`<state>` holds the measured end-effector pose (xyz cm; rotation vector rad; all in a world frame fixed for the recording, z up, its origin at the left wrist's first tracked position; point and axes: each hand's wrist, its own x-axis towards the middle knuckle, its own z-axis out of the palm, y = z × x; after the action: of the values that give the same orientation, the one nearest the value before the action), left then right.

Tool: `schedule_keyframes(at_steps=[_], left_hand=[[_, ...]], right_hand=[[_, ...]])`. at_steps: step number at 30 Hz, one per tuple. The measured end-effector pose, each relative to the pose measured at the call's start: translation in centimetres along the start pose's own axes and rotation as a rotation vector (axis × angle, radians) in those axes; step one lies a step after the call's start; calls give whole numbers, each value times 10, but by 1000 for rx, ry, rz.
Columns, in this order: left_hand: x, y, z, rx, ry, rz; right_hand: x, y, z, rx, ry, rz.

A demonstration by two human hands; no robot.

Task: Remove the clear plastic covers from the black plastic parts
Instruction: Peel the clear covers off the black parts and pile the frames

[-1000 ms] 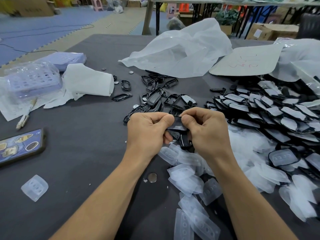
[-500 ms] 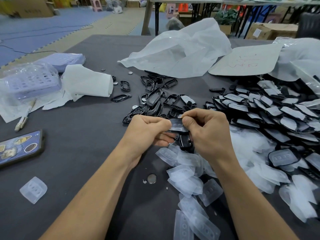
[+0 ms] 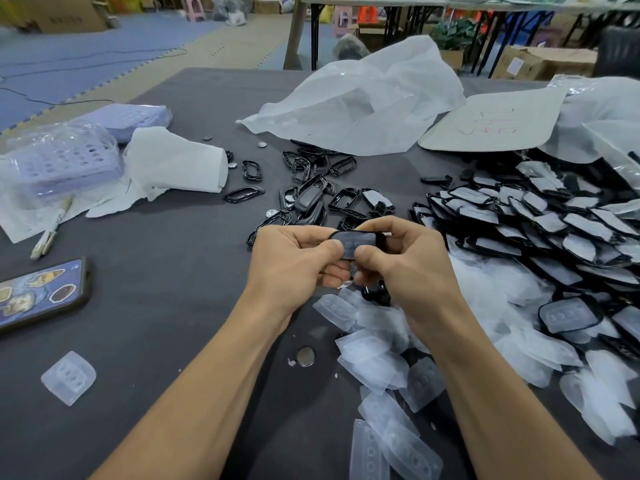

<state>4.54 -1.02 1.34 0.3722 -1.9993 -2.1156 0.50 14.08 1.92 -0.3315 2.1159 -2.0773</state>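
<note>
**Both thumbs on the cover, peel yet to come**

Here we are mid-piece: the left hand [image 3: 294, 261] and right hand [image 3: 408, 268] meet just above the table [image 3: 173, 306], sharing one black plastic part [image 3: 380, 238] between them. Each hand pinches an end of it, fingers [image 3: 329, 251] curled underneath and thumbs on top. The thumb tips sit side by side on the near edge of the clear cover [image 3: 356, 244], which looks seated on the part's face.

So this reads as the loosening step, cover not yet off. The next move calls for one thumb to catch that near edge and lift or push it free. The other hand would need to hold the black frame firm, without flexing it too hard.

There's plenty of work waiting. A big heap of covered parts [image 3: 519, 220] lies to the right, and shed covers [image 3: 374, 358] are piled just below the hands. Stripped black frames [image 3: 311, 195] are scattered just beyond them, likely where this one lands once it's bare.
</note>
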Motion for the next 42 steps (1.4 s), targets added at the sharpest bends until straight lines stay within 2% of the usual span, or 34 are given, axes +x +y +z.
schedule_keyframes(at_steps=[4,13,18,24,27,32,38,42], left_hand=[[1,0,2,-18,1,40],[-1,0,1,-39,8,86],[1,-3,1,-20,20,82],[2,-4,3,-42,20,59],[2,-5,2,-52,30,47],[1,-5,3,-44,31,29],[-3,-2,3,-17,-49,-7],[-2,2,4,-106,43,-53]], right_hand=[[2,-2,-3,152,-7,45],[1,-5,-9,210,-104,86],[-1,-4,-5,61,-34,-28],[0,-7,-9,157,12,66],[1,-6,-14,-85,125,-57],[-5,-7,-9,-594,24,-296],[-6,-6,-10,-669,98,-360],[-3,-7,-22,-721,138,-338]])
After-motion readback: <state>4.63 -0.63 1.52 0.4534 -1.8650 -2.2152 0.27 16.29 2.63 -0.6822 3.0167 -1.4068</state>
